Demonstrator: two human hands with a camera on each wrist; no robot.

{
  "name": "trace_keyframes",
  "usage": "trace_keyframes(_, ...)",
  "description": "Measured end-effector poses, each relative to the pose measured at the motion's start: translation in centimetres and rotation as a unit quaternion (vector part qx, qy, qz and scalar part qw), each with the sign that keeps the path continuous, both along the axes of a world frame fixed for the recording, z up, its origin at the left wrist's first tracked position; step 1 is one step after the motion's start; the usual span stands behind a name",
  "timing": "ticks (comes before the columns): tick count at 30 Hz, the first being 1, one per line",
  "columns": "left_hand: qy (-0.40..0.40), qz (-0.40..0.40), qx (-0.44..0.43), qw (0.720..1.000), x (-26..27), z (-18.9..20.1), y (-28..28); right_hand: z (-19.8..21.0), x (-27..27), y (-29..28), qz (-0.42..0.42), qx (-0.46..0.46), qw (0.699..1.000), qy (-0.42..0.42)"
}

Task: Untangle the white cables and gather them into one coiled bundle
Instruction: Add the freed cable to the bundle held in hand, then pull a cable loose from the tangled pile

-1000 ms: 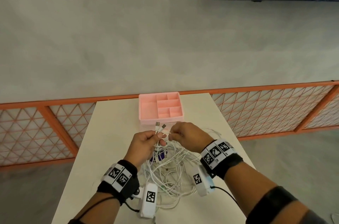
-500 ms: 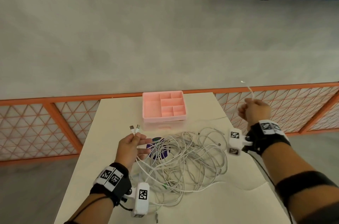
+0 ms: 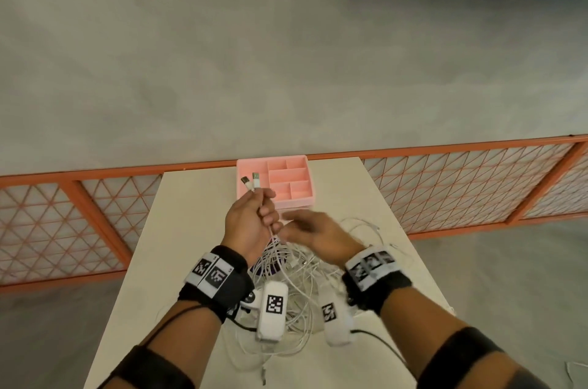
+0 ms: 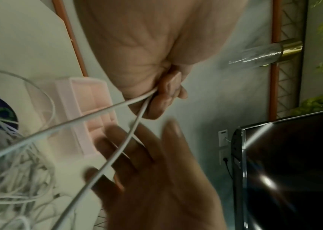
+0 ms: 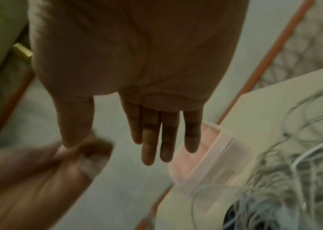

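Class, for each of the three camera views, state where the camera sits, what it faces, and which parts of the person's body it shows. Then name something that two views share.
Head: worn on the head, looking forward and down at the table; both forearms, left hand and right hand show.
Left wrist: looks along the left palm to fingers pinching two white cables; the right hand shows below.
Right wrist: looks along the open right hand's straight fingers.
Shared: all three show the pink tray.
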State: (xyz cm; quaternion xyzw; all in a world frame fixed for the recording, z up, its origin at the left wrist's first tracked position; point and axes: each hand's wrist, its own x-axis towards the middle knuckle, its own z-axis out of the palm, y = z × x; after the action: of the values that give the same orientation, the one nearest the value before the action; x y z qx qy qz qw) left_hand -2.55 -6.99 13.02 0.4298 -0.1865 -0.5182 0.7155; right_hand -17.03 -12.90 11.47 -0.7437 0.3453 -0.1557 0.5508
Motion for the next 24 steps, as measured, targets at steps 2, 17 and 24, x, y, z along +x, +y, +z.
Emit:
trace_keyframes(2,0.009,0.029,-0.007,1.0,0.0,1.0,-0.6,-0.6,2.2,1.8,0.054,-0.057,0.997,0.015)
trace_keyframes(17,0.04,0.119,0.04,0.991,11.4,-1.4,2.1,-9.1,-16.6,-5.4,-0.057,-0.209,0.9,0.378)
trace_keyframes(24,0.017,0.119,0.076,0.99,11.4,-2.8,2.8,-8.1,-25.9,-7.0,-0.208,-0.167,0.814,0.516)
